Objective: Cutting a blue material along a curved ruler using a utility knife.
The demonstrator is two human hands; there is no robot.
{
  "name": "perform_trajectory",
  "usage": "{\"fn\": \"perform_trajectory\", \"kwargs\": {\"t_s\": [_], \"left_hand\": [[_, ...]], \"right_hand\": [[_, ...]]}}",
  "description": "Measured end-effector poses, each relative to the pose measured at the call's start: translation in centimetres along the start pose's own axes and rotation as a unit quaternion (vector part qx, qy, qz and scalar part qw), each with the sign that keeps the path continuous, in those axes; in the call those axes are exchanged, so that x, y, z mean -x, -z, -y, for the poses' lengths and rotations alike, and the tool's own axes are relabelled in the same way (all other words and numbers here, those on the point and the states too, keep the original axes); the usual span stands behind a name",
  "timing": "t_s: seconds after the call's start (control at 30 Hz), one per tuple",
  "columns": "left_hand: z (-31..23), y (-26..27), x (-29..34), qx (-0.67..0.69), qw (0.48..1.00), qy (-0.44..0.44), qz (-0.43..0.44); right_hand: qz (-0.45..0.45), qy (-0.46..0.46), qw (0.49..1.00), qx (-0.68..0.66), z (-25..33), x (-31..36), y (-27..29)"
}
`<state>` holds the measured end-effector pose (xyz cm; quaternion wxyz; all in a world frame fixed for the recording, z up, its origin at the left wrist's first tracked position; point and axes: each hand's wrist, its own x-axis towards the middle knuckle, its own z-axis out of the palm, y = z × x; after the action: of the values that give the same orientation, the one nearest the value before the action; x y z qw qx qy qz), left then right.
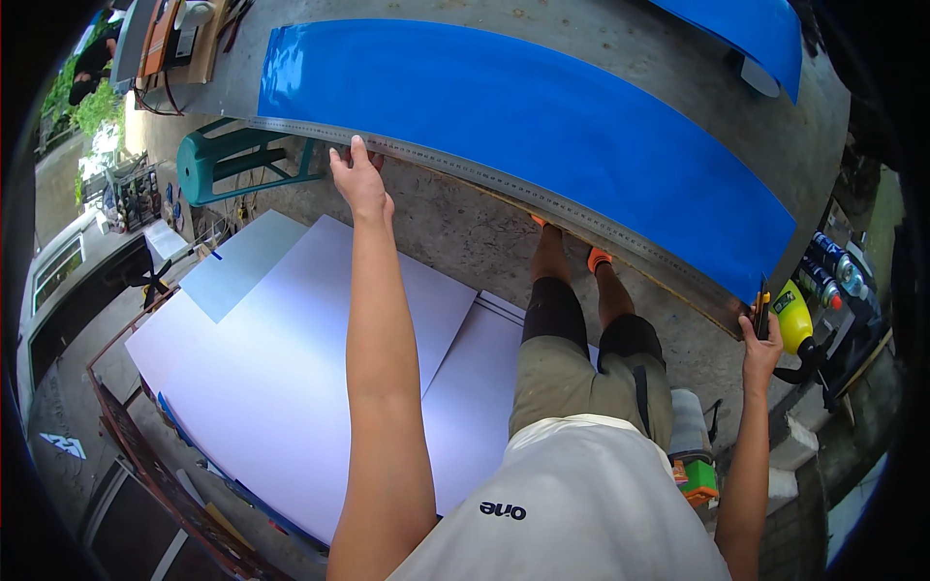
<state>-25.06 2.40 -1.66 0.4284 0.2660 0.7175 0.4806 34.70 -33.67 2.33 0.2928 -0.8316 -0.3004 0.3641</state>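
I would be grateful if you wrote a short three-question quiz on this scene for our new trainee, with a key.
1. True or false: the right hand holds a knife.
2. Which of the person's hands is nearer the green stool? A) right B) left
3. Fill in the blank: a long metal ____ lies along the near edge of the blue sheet.

Key:
1. True.
2. B, the left hand.
3. Ruler.

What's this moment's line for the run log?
left hand: at ruler | right hand: holding knife by blue sheet's right end | blue sheet: on table | ruler: along sheet's near edge
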Motion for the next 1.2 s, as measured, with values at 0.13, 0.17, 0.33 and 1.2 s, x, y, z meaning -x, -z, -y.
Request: {"fn": "perform_trajectory", "kwargs": {"t_s": [0.13,0.17,0.33,1.2], "left_hand": [[-0.3,-0.8,-1.5,-0.044,0.999,-0.014,-0.010],[-0.3,-0.9,-1.5,-0.043,0.999,-0.012,-0.012],[-0.4,-2.0,-0.9,-0.047,0.998,-0.043,-0.023],[0.4,-1.4,-1.6,-0.046,0.998,-0.050,-0.008]], "right_hand": [[0.001,0.000,1.000,0.001,0.4,0.0,0.1],[0.004,-0.005,1.000,0.004,0.5,0.0,0.1],[0.005,-0.014,1.000,-0.012,-0.1,-0.1,0.4],[0.006,-0.017,1.000,0.004,-0.1,-0.2,0.5]]}}
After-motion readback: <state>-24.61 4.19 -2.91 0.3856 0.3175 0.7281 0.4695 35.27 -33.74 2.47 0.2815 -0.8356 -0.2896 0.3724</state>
